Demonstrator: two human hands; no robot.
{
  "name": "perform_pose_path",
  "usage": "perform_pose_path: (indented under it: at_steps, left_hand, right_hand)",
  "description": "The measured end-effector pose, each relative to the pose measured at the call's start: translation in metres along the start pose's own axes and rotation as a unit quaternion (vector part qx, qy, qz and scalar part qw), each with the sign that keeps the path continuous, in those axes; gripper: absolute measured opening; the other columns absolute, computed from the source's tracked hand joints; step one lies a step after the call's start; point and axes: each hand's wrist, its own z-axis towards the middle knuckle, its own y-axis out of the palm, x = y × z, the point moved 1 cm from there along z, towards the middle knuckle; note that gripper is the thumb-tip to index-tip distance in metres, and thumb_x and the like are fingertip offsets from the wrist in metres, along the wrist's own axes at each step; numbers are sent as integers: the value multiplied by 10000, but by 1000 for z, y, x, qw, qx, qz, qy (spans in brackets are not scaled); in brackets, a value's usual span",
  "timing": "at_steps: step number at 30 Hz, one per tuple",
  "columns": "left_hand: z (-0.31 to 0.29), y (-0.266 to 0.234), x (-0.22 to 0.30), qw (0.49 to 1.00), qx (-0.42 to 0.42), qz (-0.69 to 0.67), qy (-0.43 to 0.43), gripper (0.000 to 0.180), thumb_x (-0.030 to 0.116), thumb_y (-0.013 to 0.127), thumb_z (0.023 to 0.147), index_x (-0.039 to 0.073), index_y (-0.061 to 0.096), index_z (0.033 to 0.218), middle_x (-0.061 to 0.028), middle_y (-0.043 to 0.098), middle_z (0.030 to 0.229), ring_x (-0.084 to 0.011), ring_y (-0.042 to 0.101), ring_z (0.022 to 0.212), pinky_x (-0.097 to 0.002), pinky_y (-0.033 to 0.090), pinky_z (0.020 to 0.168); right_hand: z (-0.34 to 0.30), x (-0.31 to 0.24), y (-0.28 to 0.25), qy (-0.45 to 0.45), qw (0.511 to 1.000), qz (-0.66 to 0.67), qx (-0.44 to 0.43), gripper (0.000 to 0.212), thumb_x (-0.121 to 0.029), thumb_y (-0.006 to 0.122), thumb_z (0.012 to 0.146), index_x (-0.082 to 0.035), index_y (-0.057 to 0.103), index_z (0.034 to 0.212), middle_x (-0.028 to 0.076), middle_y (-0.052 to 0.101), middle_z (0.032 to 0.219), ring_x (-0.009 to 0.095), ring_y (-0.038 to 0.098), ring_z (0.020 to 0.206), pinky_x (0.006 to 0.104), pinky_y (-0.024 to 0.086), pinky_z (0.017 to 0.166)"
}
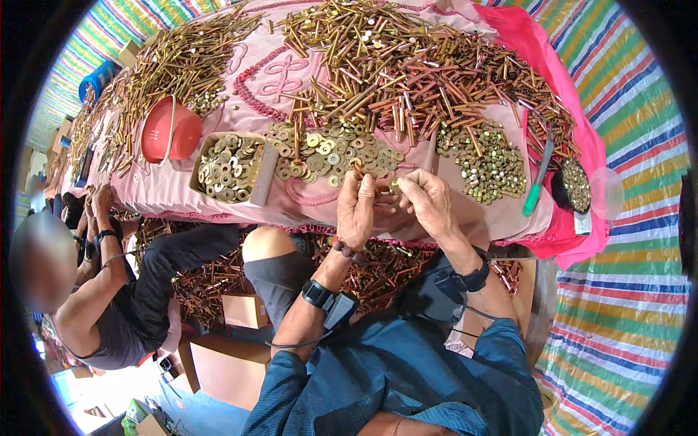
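Over the near edge of the pink-covered table, my left hand (pixel 356 212) is closed, its fingertips around a thin copper-coloured metal rod (pixel 357 168) whose end shows above them. Just right of it, my right hand (pixel 429 202) is pinched on a small brass-coloured piece (pixel 395 187), too small to make out as nut or washer. The two hands are close together, fingertips nearly meeting. Beyond them lie loose flat washers (pixel 331 154). A pile of small nuts (pixel 488 163) spreads to the right. Long metal rods or bolts (pixel 407 80) are heaped at the back.
A box of washers (pixel 231 168) and a red bucket (pixel 171 131) stand left. At right are a green-handled tool (pixel 534 192) and a black bowl of small parts (pixel 572 185). Another person (pixel 94 291) works at left. More rods (pixel 385 280) and cartons (pixel 229 370) lie below the table.
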Motion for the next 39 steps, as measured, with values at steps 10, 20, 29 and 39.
perform_pose_path:
  at_steps: [10, 20, 29, 39]
  left_hand:
    - [0, -4, -3, 997, -2, 47, 56, 280, 331, 455, 1081, 60, 480, 1144, -100, 649, 1030, -146, 674, 835, -270, 598, 677]
    - [7, -15, 12, 983, 44, 124, 129, 346, 311, 563, 1045, 24, 646, 1221, -24, 694, 1038, -79, 617, 897, -248, 530, 740]
    - [16, 2, 17, 989, -6, 70, 132, 376, 293, 555, 1050, -8, 610, 1268, -93, 703, 1113, -160, 649, 1025, -342, 529, 911]
    - [13, 1, 16, 981, -10, 124, 146, 341, 268, 534, 1059, -7, 593, 1251, -102, 726, 1052, -158, 666, 976, -323, 537, 873]
  right_hand:
    - [-6, -3, 7, -156, 983, -98, -9, 246, -167, 735, 890, 14, 675, 1046, 90, 636, 966, 158, 647, 815, 292, 538, 685]
    - [5, 26, 8, -128, 978, -163, -18, 236, -145, 734, 877, 0, 689, 1058, 139, 706, 994, 237, 694, 890, 339, 548, 778]
    - [2, 16, 11, -41, 992, -117, -35, 262, -194, 744, 887, -20, 704, 1079, 149, 734, 1006, 237, 707, 877, 360, 543, 785]
    - [1, 24, 15, -69, 991, -113, -35, 218, -163, 742, 881, -23, 721, 1046, 147, 722, 950, 240, 697, 843, 360, 537, 759]
